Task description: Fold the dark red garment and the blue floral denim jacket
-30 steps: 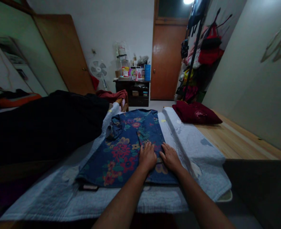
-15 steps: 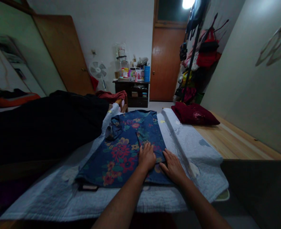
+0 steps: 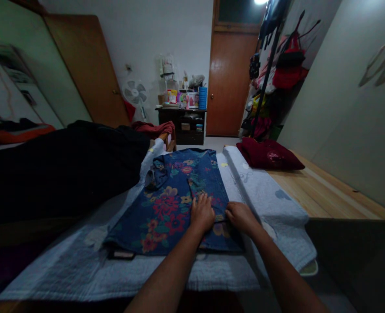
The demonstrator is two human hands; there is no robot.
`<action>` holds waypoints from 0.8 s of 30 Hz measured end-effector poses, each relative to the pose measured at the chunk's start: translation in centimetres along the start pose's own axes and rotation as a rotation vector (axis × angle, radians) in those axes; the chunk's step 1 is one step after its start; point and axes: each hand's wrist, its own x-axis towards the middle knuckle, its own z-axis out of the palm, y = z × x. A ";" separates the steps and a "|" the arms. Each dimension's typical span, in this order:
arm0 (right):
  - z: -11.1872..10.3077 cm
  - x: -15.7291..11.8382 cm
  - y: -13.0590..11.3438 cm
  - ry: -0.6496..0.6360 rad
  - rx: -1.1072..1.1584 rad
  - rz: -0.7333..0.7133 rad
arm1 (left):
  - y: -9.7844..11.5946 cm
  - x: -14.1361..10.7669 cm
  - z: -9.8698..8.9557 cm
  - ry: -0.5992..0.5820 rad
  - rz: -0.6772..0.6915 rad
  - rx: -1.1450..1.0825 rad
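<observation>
A blue floral shirt point(image 3: 166, 208) lies spread on a pale quilted cover point(image 3: 225, 274), one sleeve folded in over its front on the right. My left hand point(image 3: 203, 213) rests flat on that folded sleeve, fingers stretched out. At the shirt's right edge, my right hand point(image 3: 242, 217) has its fingers curled and pinched on the cloth. A bunched sleeve point(image 3: 156, 174) sits at the shirt's left side. A small dark-edged label or flat item point(image 3: 122, 254) shows under the lower left hem.
Black clothing point(image 3: 68, 169) is heaped on the left. A folded maroon garment point(image 3: 270, 154) lies on the wooden board point(image 3: 323, 195) at right. Farther back stand a dark cabinet point(image 3: 190, 137), a white fan point(image 3: 136, 94) and hanging bags point(image 3: 290, 69).
My right hand has gone from lying flat with fingers extended to pinching the shirt's right edge. My left hand stays in place on the sleeve. The view has shifted slightly.
</observation>
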 end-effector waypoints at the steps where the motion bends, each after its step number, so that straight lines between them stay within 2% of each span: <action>1: -0.2 1.2 -0.3 0.030 0.003 0.011 | 0.0 0.0 0.0 -0.006 -0.001 -0.001; 4: 0.8 4.7 -0.9 0.167 0.081 0.025 | 0.0 0.0 -0.1 -0.019 0.000 -0.001; 7: 3.3 7.0 -1.0 0.265 0.109 0.041 | -0.1 0.0 0.0 -0.031 -0.002 -0.004; 10: 5.6 7.8 -0.5 0.253 0.098 0.058 | -0.2 0.0 0.0 -0.033 -0.001 -0.016; 12: 6.4 7.9 -0.1 0.239 0.087 0.059 | -0.3 0.1 0.1 -0.035 0.002 -0.021; 17: 6.5 7.7 0.1 0.251 0.069 0.059 | -0.2 0.1 0.1 -0.038 -0.010 -0.010; 24: 6.5 7.7 -0.1 0.254 0.064 0.067 | 0.0 0.6 0.4 -0.041 -0.092 0.046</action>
